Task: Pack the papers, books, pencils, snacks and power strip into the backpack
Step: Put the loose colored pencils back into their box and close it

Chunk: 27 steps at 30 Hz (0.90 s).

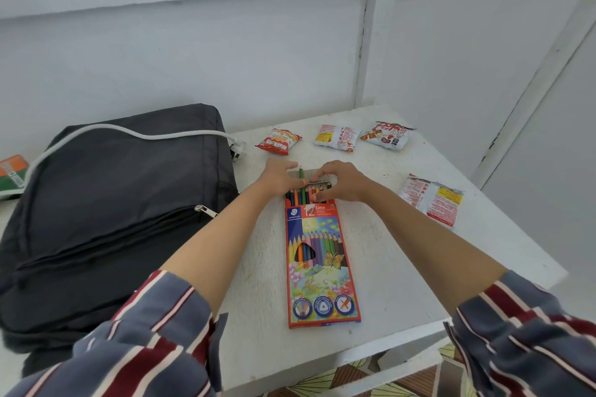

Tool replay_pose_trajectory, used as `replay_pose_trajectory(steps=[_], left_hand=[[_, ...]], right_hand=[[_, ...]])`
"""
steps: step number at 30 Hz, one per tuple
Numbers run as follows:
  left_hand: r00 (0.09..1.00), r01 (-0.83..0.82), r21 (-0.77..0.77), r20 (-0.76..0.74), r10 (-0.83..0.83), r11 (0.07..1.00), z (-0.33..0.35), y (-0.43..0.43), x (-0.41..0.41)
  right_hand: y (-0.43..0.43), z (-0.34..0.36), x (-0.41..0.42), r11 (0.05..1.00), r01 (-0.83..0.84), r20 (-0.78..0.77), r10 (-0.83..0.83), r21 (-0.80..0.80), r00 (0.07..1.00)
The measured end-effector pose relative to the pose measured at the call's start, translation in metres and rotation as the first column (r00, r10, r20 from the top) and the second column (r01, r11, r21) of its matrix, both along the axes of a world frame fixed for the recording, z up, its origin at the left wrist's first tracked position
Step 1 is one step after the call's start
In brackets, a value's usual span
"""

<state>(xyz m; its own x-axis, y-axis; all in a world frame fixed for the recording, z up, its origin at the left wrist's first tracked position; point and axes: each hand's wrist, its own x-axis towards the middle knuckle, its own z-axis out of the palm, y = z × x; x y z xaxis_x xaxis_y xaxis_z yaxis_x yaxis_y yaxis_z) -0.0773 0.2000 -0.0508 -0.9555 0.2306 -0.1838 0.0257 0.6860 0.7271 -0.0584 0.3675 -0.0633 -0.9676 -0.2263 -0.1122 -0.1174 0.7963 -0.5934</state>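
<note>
A box of coloured pencils (321, 261) lies lengthwise in the middle of the white table (403, 284), its far end open with pencil ends (301, 195) sticking out. My left hand (279, 176) rests on the pencil ends at the box's open end, fingers fairly straight. My right hand (342, 180) is curled over the flap and pencils, pinching a pencil that lies crosswise. The dark grey backpack (109, 213) lies flat at the left, its zip shut. A white power strip cable (135, 134) runs across the backpack, its plug (237, 147) by the bag's far corner.
Three snack packets (279, 141) (337, 137) (388, 135) lie in a row at the table's far side. Another packet (432, 200) lies at the right. An orange and green thing (13, 174) shows at the far left. White walls close the back and right.
</note>
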Motion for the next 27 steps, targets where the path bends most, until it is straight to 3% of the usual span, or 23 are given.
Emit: replay_pose_trajectory(steps=[13,18,23,27], left_hand=[[0.984,0.096,0.024,0.150,-0.099,0.995,0.007,-0.018,0.004],[0.997,-0.001,0.017,0.077,-0.001,1.000,0.005,-0.022,0.003],[0.999,-0.049,0.021,0.016,0.049,0.999,0.002,-0.023,0.003],[0.999,-0.042,0.014,-0.032,0.042,0.999,0.001,-0.022,0.005]], right_hand=[[-0.002,0.009,-0.002,1.000,0.021,0.064,-0.022,0.011,0.998],[-0.009,0.015,-0.005,0.998,0.059,0.057,-0.057,-0.037,0.997],[-0.025,0.013,-0.006,0.992,0.056,0.016,-0.058,0.114,0.998],[-0.032,0.015,-0.008,0.988,0.056,0.032,-0.062,0.143,0.998]])
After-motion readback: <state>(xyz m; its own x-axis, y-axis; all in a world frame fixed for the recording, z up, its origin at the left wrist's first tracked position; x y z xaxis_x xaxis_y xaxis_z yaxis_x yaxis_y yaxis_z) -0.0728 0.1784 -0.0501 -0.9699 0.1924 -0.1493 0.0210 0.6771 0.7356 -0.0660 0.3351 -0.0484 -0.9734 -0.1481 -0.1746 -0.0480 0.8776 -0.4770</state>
